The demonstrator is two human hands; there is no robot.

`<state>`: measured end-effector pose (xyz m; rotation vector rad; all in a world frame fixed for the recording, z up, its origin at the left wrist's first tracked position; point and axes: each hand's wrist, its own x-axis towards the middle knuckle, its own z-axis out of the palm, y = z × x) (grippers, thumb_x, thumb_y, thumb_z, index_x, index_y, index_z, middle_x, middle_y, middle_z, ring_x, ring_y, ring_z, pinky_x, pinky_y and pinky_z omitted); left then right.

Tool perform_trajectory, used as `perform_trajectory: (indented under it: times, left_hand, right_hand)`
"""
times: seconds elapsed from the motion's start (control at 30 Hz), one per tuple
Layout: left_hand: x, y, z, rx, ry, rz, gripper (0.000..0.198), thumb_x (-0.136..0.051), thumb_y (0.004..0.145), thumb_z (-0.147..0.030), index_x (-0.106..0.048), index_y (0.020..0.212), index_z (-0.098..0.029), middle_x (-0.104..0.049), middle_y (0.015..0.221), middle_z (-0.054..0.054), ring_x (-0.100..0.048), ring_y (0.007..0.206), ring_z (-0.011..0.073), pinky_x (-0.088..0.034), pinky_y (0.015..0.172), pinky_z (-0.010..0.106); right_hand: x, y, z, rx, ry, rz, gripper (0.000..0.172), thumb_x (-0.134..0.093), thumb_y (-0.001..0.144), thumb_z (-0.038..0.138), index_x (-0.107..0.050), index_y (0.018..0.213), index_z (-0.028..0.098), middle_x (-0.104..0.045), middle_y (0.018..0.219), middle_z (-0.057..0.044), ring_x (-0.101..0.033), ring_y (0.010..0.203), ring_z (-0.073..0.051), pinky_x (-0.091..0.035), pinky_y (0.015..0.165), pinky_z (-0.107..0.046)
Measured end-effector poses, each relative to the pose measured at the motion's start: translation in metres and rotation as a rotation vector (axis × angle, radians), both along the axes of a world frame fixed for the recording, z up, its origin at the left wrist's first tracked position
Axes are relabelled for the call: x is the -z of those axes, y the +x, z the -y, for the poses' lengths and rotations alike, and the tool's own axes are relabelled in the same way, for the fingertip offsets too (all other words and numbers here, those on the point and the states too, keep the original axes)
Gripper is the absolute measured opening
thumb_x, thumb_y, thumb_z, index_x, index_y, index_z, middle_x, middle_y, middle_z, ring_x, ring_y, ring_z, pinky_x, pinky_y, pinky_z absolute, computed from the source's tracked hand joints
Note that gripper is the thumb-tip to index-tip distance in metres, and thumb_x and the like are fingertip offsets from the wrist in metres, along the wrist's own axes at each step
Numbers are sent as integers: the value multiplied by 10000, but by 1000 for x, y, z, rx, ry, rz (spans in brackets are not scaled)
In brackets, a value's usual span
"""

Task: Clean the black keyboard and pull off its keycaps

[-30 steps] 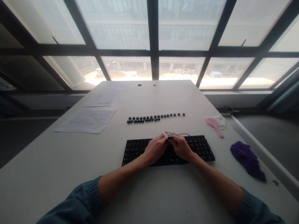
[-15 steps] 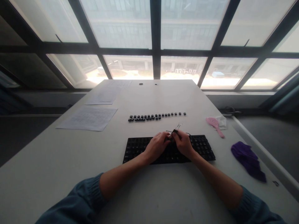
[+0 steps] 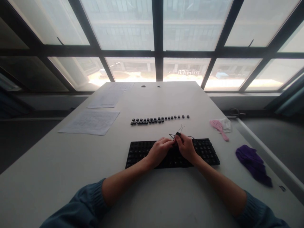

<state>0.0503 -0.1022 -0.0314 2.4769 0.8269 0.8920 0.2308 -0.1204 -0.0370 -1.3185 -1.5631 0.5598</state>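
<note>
A black keyboard (image 3: 209, 155) lies flat before me, with both hands over its middle. My right hand (image 3: 186, 147) is closed on a keycap puller (image 3: 178, 134), a small black piece whose two thin wires point up and away from me. My left hand (image 3: 160, 150) meets it from the left, fingers bent together and the tips against the right fingers. Whatever lies between those left fingertips is hidden. Beyond the keyboard, loose black keycaps (image 3: 155, 120) sit in two uneven rows. A thin black cable (image 3: 191, 137) shows behind the right hand.
To the right lie a pink hairbrush (image 3: 219, 128) on a white tissue (image 3: 226, 124), a purple cloth (image 3: 253, 163) and a small dark item (image 3: 282, 188) by the table edge. Printed papers (image 3: 90, 123) are spread at left. Windows (image 3: 128, 68) stand behind the white table (image 3: 152, 193).
The fingers have shifted slightly around the keycap puller, the left fingertips straightening and pressing closer to the right hand. The view has tilted a little; the keycap rows look unchanged.
</note>
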Motion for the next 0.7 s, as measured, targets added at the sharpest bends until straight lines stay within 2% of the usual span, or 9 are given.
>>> perform_trajectory:
  times: [0.13, 0.33, 0.5, 0.7]
  left_hand:
    - [-3, 1, 2, -7, -21, 14, 285, -460, 1016, -183, -653, 1223, -215, -690, 1151, 77, -623, 1059, 221, -523, 961, 385]
    - [-5, 2, 5, -43, -87, 45, 299, -424, 1014, -149, -616, 1236, -199, -587, 1242, 95, -604, 1108, 190, -518, 973, 338]
    - [-5, 1, 4, -68, 14, -24, 292, -494, 960, -90, -638, 1184, -212, -600, 1196, 74, -543, 1136, 223, -497, 1001, 384]
    - [-8, 2, 2, -81, -52, 26, 239, -580, 896, -54, -668, 1063, -202, -623, 1157, 71, -549, 1109, 227, -502, 981, 374]
  right_hand:
    - [0, -1, 1, -25, 6, 14, 328, -456, 1012, 392, -535, 748, 213, -580, 651, 11, -517, 596, -154, -384, 601, -280]
    - [2, 0, 1, -55, -5, 3, 318, -478, 1005, 379, -521, 740, 208, -542, 633, 26, -495, 585, -141, -363, 588, -269]
    - [3, 0, -1, -41, -5, -13, 336, -475, 1004, 379, -507, 717, 207, -549, 630, 21, -494, 578, -141, -368, 587, -272]
    - [-2, 0, 0, -45, -36, -36, 330, -461, 1002, 363, -546, 726, 205, -586, 613, 9, -531, 558, -150, -400, 584, -277]
